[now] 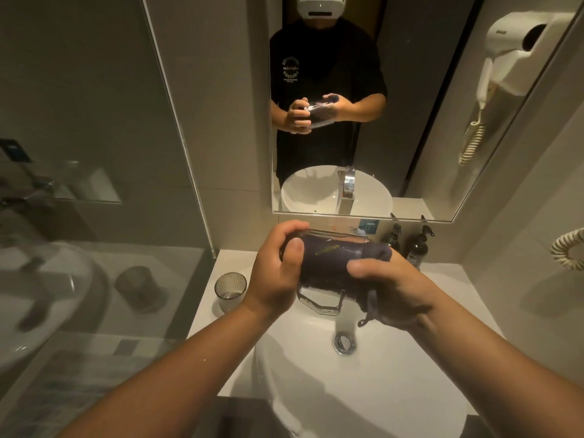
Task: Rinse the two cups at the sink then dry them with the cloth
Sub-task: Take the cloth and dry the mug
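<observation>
Above the white sink basin [316, 374] I hold a clear glass mug [322, 303] on its side, handle pointing down. My left hand [278, 273] grips the mug's base end. A dark purple cloth [331, 257] is stuffed inside the mug and spills out of its mouth. My right hand [388, 289] grips the cloth at the mug's mouth. A second cup, a ribbed clear tumbler [230, 290], stands upright on the white counter left of the basin.
The faucet is hidden behind the mug; the drain [344, 343] shows below. Two dark pump bottles [417, 248] stand at the counter's back right. A mirror [363, 105] faces me, a glass partition [177, 121] is on the left, and a wall hair dryer cord [568, 248] hangs right.
</observation>
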`<state>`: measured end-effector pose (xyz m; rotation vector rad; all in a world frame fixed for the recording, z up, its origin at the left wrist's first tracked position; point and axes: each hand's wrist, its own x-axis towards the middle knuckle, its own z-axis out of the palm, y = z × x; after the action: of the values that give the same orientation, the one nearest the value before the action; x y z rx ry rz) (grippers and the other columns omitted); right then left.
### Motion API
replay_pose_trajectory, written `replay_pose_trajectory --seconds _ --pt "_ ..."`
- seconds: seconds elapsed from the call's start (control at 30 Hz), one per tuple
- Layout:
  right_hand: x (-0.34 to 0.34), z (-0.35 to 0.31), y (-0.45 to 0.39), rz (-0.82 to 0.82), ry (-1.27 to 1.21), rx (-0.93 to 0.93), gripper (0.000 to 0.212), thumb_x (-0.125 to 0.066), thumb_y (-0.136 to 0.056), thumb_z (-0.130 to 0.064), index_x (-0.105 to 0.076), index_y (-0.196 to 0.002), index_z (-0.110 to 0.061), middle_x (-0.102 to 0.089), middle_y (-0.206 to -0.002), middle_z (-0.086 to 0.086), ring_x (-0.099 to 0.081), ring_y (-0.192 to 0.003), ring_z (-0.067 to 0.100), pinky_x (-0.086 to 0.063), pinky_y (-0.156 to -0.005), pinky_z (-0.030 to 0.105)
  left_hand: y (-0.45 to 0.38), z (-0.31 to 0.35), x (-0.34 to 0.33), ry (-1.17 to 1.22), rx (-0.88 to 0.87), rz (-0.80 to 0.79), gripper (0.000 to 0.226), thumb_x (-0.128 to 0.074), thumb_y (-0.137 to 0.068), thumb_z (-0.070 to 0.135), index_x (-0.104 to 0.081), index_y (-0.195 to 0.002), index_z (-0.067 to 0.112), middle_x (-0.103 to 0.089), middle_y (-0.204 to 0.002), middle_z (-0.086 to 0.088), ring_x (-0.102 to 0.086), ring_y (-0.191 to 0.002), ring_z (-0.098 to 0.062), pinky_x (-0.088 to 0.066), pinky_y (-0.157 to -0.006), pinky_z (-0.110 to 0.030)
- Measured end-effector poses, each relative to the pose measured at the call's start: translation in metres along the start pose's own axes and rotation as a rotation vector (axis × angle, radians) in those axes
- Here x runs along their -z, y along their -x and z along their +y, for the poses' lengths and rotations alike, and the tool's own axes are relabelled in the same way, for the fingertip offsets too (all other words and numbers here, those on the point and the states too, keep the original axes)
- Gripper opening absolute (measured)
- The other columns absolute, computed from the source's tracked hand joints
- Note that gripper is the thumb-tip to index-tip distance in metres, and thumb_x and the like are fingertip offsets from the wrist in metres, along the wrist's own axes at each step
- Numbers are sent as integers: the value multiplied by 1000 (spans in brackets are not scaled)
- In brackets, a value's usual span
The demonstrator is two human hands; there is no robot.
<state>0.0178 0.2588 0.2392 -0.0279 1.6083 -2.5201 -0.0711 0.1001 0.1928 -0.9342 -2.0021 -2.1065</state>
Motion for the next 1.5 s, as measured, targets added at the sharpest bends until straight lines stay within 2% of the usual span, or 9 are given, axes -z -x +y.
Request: replay_pose_trajectory --seconds 0.17,0.3,0.47,0.6,0.73,0.97,1.1,1.23,1.5 --pt "-15 -11 -2 267 -302 15 38 -56 -86 -8 -56 -121 6 -65 -110 26 -72 -86 32 -59 -57 30 -9 -11 6 23 123 43 29 -46 -88 47 -62 -108 33 -66 -109 -4 -65 -99 -13 -57 -78 -29" --pt "11 -17 -3 433 -135 206 42 -61 -83 -8 -57 -122 7 -66 -114 26 -66 -101 39 -56 -81 42 -21 -19 19 415 684 412 27 -47 -99 45 -63 -105 24 -71 -107 -8 -69 -102 -31 -59 -84 -48" --pt "2 15 7 610 418 443 31 -62 -79 -18 -69 -109 -26 -73 -105 4 -68 -100 21 -52 -87 35 -13 -15 16 663 1014 415 43 -43 -99 57 -62 -103 19 -66 -105 -14 -63 -96 -35 -56 -83 -56" --pt "-18 54 10 559 910 574 41 -61 -85 -31 -52 -125 -37 -57 -128 -20 -49 -120 -10 -37 -100 9 -6 -12 -1 687 1006 272 46 -47 -98 54 -63 -119 17 -68 -118 -17 -65 -106 -37 -57 -83 -55" --pt "-7 70 -1 456 1274 702 54 -63 -88 -31 -46 -139 -22 -39 -149 -6 -26 -144 12 -24 -116 28 0 -10 -5 554 888 91 50 -46 -99 48 -64 -126 11 -64 -128 -24 -63 -119 -38 -52 -99 -49" --pt "-10 43 2 239 1167 616 62 -41 -87 -69 -52 -133 -30 -18 -159 -16 -15 -147 9 -23 -114 31 -9 0 15 472 759 -202 55 -32 -100 52 -64 -130 19 -63 -132 -20 -63 -115 -38 -46 -102 -55" --pt "-28 41 -5 396 1117 620 33 -46 -89 -46 -63 -109 -26 -30 -148 -18 -29 -138 0 -38 -105 25 -13 10 9 441 705 -217 62 -34 -92 63 -67 -126 23 -69 -126 -10 -65 -117 -31 -51 -91 -44" --pt "-38 45 -16 506 1328 620 53 -38 -92 -41 -31 -143 -29 -19 -158 -10 -11 -140 -9 -18 -108 13 -11 15 -1 469 643 -180 54 -38 -89 61 -72 -115 29 -73 -120 -5 -69 -112 -24 -54 -90 -40" --pt "-45 41 -22 447 1729 623 55 -17 -102 -42 -27 -147 -12 -27 -157 10 -14 -147 24 -17 -115 50 -8 -1 -2 408 522 -68 40 -38 -105 42 -47 -140 26 -68 -129 -3 -65 -119 -20 -51 -94 -37"
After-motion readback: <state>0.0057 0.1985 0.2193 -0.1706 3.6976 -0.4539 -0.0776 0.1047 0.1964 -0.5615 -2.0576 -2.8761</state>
